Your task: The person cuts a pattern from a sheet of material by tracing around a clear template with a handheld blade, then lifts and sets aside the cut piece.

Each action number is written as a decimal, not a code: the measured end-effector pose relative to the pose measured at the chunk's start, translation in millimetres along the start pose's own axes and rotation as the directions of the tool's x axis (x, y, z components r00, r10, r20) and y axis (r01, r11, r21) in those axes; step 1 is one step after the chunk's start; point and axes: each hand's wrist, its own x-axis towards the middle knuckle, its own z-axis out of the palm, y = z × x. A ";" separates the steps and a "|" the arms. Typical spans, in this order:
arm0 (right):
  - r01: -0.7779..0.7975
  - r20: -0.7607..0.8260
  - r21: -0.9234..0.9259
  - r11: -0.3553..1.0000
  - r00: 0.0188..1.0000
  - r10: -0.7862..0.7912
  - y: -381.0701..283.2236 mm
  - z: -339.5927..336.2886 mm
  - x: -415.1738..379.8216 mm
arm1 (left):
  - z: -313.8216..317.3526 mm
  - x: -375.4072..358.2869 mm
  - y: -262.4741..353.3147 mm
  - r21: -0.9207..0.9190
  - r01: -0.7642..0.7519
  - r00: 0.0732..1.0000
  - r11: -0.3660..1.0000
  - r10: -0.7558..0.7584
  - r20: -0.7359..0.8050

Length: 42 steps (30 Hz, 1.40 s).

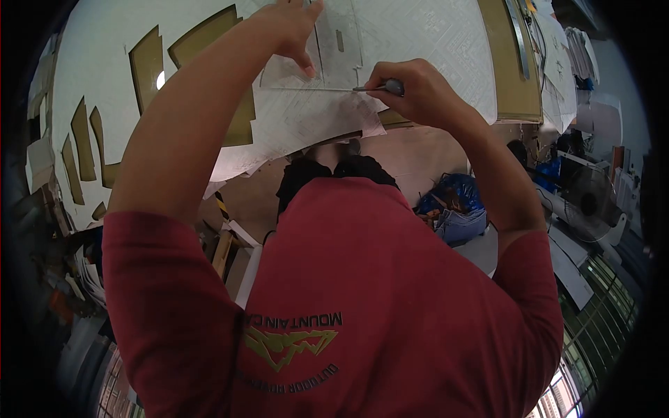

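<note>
My right hand is closed around a thin pointed tool with a rounded dark grey handle. Its tip points left and meets the end of a long straight line on the white sheet, near the table's front edge. Thumb apart from the fingers, my left hand presses on a pale flat pattern piece that has straight edges and a small slot. The top of the frame cuts off some of its fingers.
Curved cut-outs on the left show olive board through the sheet. A metal ruler lies at the right on more olive board. Below the table's edge sit a blue plastic bag and a fan.
</note>
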 end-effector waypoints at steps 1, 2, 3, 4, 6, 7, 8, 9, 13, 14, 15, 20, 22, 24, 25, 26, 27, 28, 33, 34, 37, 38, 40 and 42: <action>-0.001 0.000 0.007 1.000 1.000 0.001 3.0 2.7 -2.8 | 1.4 0.8 -0.6 -0.002 -0.007 1.000 1.000 0.007 -0.011; 0.008 -0.042 0.079 0.997 0.999 -0.005 8.0 8.0 -6.9 | 2.3 1.0 -1.0 0.001 -0.006 1.000 1.000 0.006 -0.005; 0.025 -0.086 0.149 0.988 0.996 -0.012 12.2 14.1 -7.3 | 2.5 1.5 -1.8 0.004 -0.010 1.000 1.000 0.010 -0.011; 0.030 -0.090 0.158 0.987 0.996 -0.016 14.7 25.6 -3.8 | 2.5 1.5 -1.9 0.010 -0.016 1.000 1.000 0.016 -0.016; 0.142 -0.234 0.240 0.960 0.969 -0.085 7.9 57.2 18.5 | 1.0 1.9 -2.4 0.030 -0.024 0.999 0.999 0.024 -0.026; 0.148 -0.258 0.248 0.957 0.963 -0.082 -3.0 78.1 38.8 | 1.8 1.9 -1.3 0.040 -0.031 0.999 0.999 0.032 -0.027; 0.148 -0.281 0.259 0.955 0.957 -0.072 -18.7 99.3 60.9 | 4.5 4.0 -1.1 0.050 -0.034 0.999 0.998 0.034 -0.014; 0.207 -0.383 0.223 0.953 0.917 -0.109 -35.7 115.5 80.6 | 7.2 8.2 -2.6 0.049 -0.042 0.999 0.998 0.043 -0.013; 0.150 -0.421 0.193 0.970 0.905 -0.056 -55.8 135.8 96.4 | 7.8 11.3 -5.2 0.066 -0.048 0.998 0.997 0.049 -0.025; 0.133 -0.426 0.193 0.972 0.904 -0.039 -57.6 135.1 85.9 | 10.8 10.3 -3.2 0.068 -0.067 0.997 0.995 0.068 -0.023; 0.153 -0.420 0.187 0.970 0.905 -0.061 -56.0 129.2 72.3 | 11.6 9.9 -4.9 0.061 -0.061 0.998 0.996 0.062 -0.024; 0.104 -0.568 0.168 0.980 0.823 0.010 -53.0 107.2 -3.3 | 11.8 17.7 -11.3 0.078 -0.100 0.994 0.992 0.102 -0.029; -0.156 -0.646 0.272 0.950 0.702 0.300 -58.0 107.2 -27.1 | 12.5 21.1 -12.5 0.090 -0.112 0.993 0.990 0.115 -0.022; -0.261 -0.676 0.301 0.917 0.620 0.399 -62.3 107.4 -35.9 | 13.1 24.2 -13.1 0.096 -0.119 0.993 0.988 0.121 -0.014; -0.340 -0.687 0.345 0.875 0.544 0.482 -67.1 109.1 -40.5 | 13.2 25.7 -13.1 0.096 -0.125 0.992 0.988 0.126 -0.005; -0.359 -0.697 0.335 0.871 0.528 0.486 -68.9 110.5 -40.7 | 12.9 27.6 -12.0 0.094 -0.149 0.988 0.984 0.151 -0.016; -0.373 -0.703 0.350 0.859 0.502 0.504 -69.0 112.6 -38.4 | 12.3 29.2 -11.9 0.127 -0.150 0.988 0.981 0.152 -0.007; -0.386 -0.706 0.368 0.846 0.476 0.524 -70.3 114.8 -35.9 | 12.4 29.9 -12.4 0.161 -0.151 0.988 0.975 0.152 0.005; -0.497 -0.683 0.405 0.767 0.393 0.615 -85.9 110.8 -20.5 | 17.6 34.4 -16.7 0.192 -0.209 0.975 0.959 0.218 -0.029; -0.499 -0.695 0.422 0.757 0.359 0.624 -86.4 109.8 -17.7 | 16.5 33.7 -16.6 0.208 -0.212 0.975 0.955 0.221 -0.024; -0.545 -0.686 0.419 0.726 0.334 0.646 -86.4 106.4 -11.2 | 19.9 37.8 -17.9 0.258 -0.245 0.964 0.935 0.262 -0.035; -0.547 -0.688 0.416 0.726 0.333 0.645 -86.3 104.4 -10.0 | 19.8 36.9 -18.7 0.256 -0.246 0.964 0.935 0.264 -0.038; -0.566 -0.671 0.397 0.723 0.358 0.649 -85.4 100.3 -8.5 | 19.2 36.4 -17.9 0.261 -0.242 0.964 0.934 0.262 -0.046; -0.586 -0.669 0.373 0.719 0.366 0.646 -84.8 98.3 -6.3 | 13.5 29.9 -14.5 0.264 -0.242 0.965 0.934 0.260 -0.032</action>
